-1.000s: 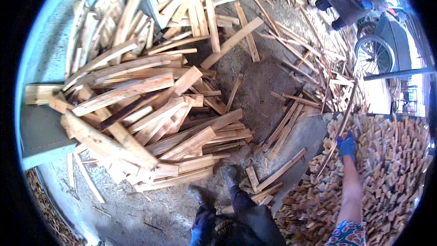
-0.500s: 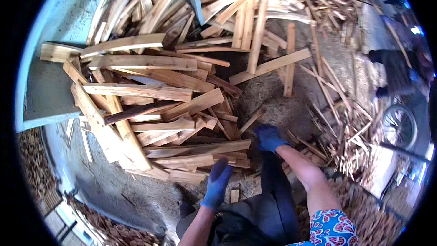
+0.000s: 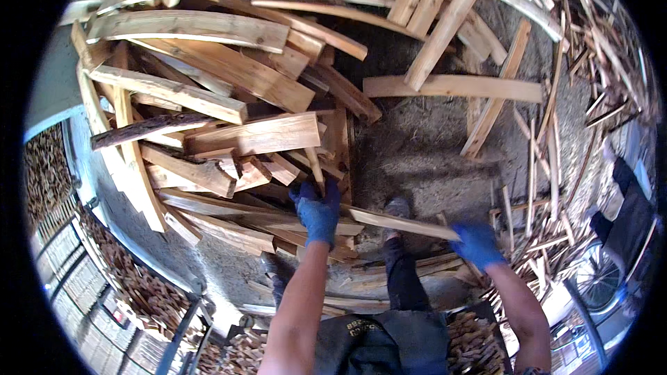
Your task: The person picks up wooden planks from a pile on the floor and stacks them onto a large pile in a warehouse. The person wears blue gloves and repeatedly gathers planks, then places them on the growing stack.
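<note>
Beside the woodpile (image 3: 253, 133) | right hand (image 3: 476, 244) now grips slat (image 3: 403, 223), newly | left hand (image 3: 316, 215) at stick (image 3: 315, 167), grip unclear

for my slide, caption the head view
Blue-gloved right hand gripping a long, pale wooden slat near heaped tan planks.

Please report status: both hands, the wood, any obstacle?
Right hand holding wood strip by one end. Left hand near other end, grip unclear. Piled planks crowd that side.

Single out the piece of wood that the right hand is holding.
It's the narrow pale strip slanting, in the picture, from near the left hand down to the right hand; it alone has an end in that hand's grasp.
</note>
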Available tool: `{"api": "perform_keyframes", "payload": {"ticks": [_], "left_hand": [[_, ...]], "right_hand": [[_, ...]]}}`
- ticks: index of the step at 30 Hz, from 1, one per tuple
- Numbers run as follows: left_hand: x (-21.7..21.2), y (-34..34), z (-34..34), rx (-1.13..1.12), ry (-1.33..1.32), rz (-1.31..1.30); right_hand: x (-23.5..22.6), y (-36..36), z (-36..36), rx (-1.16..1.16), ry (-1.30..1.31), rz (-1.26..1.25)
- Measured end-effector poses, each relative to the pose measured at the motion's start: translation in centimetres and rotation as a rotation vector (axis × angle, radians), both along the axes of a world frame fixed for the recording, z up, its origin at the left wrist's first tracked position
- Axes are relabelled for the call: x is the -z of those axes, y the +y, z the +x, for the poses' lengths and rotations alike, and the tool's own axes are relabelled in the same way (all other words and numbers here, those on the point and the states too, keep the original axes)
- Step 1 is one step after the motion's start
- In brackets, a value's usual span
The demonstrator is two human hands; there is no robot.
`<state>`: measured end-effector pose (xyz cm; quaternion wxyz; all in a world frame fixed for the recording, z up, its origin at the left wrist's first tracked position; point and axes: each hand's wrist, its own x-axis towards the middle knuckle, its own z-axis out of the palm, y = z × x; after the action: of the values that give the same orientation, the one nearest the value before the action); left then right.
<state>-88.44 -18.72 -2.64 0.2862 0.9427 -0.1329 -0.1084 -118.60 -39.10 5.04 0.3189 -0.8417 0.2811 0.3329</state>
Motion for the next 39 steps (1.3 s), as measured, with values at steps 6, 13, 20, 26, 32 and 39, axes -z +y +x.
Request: {"api": "perform_keyframes", "payload": {"ticks": [6,13,20,26,32,39], "left_hand": [[-4.7,-2.3,0.1,-0.083,0.503,-0.109],[-7.1,1.8,-2.7,0.211,0.433,-0.153],[-8.6,0.4,-4.7,0.368,0.432,-0.201],[-15.7,-7.1,-14.4,0.602,0.674,-0.596],[-20.9,-12.2,-24.4,0.397,1.487,-0.688],[-9.7,1.2,-5.9,-0.207,1.221,-0.429]], "right_hand": [[-17.7,-6.5,-25.2,-0.227,1.178,-0.324],[8.1,2.2,5.9,0.587,-0.302,0.359],[12.2,6.7,23.3,0.297,-0.408,0.539],[-5.0,-3.2,-15.3,0.292,0.322,0.073],[-23.2,-13.3,-37.8,0.502,0.626,-0.772],[-2.1,-10.6,14.3,0.474,-0.455,0.101]]}}
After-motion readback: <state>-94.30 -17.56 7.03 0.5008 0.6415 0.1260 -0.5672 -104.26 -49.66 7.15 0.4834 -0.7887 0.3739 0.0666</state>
